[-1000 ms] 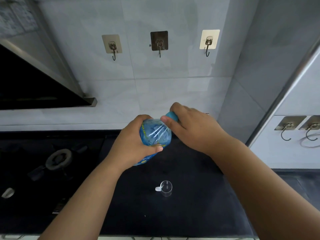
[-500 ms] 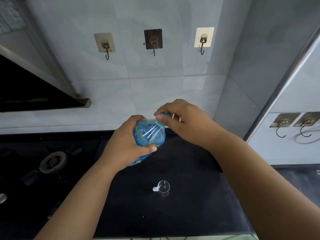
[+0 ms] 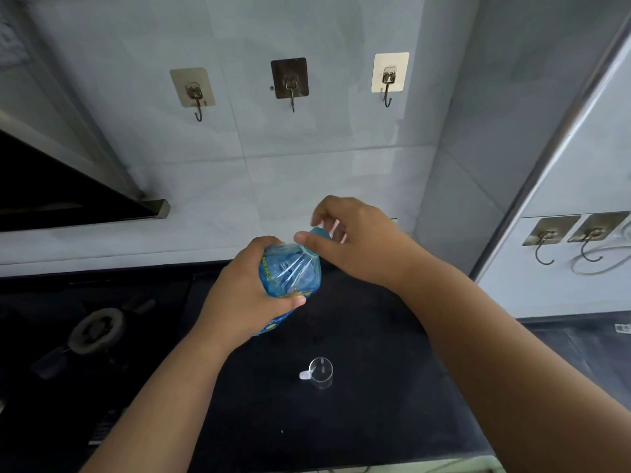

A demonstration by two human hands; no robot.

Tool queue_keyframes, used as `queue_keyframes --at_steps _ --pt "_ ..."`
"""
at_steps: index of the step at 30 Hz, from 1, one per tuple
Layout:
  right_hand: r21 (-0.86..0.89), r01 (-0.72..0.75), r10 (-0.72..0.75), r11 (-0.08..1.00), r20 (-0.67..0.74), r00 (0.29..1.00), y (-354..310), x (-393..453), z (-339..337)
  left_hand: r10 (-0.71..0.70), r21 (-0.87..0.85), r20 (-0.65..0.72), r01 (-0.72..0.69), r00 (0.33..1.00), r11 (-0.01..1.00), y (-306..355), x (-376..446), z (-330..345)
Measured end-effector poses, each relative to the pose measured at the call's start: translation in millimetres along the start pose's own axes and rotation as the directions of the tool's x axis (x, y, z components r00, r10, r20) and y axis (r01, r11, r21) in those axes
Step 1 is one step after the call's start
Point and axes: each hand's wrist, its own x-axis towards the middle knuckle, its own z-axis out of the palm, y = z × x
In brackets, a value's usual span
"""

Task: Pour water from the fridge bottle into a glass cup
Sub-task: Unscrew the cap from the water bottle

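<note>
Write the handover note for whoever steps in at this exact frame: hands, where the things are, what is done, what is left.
Left hand: grips the blue water bottle round its body, held above the black countertop, neck pointing away.
Right hand: thumb and fingers pinch the blue cap, which is on the neck; whether it is loosened cannot be told.
Glass cup: upright on the countertop, nearer the camera than the bottle, looks empty.
Done: bottle in hand, cup set out.
Left: get the cap off, tip the bottle over the cup, pour.

Left hand (image 3: 244, 295) gripping blue bottle (image 3: 290, 271), right hand (image 3: 362, 240) pinching cap (image 3: 319, 233)
</note>
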Motion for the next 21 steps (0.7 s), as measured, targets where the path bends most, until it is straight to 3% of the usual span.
queue_keyframes --at_steps 2,8,15,19,21 --pt "-0.044 -0.065 0.066 0.997 0.017 0.998 2 -1 -3 0.008 0.018 0.003 -0.009 1.0 1.0 0 1 1" --pt "0.066 0.053 -0.06 0.996 0.111 0.992 6 -2 -2 -0.008 0.025 0.009 0.008 1.0 1.0 -6 2 3" --pt "0.177 0.091 -0.104 0.98 0.064 0.993 15 -1 7 -0.007 0.034 0.018 0.006 1.0 0.999 -11 4 5" --pt "0.217 -0.017 0.005 0.976 0.056 0.998 16 -1 3 -0.01 0.027 0.026 0.01 1.0 1.0 -14 5 5" --pt "0.125 -0.053 0.048 0.991 0.043 0.998 21 1 4 -0.015 0.031 0.021 0.014 1.0 0.999 -16 6 6"
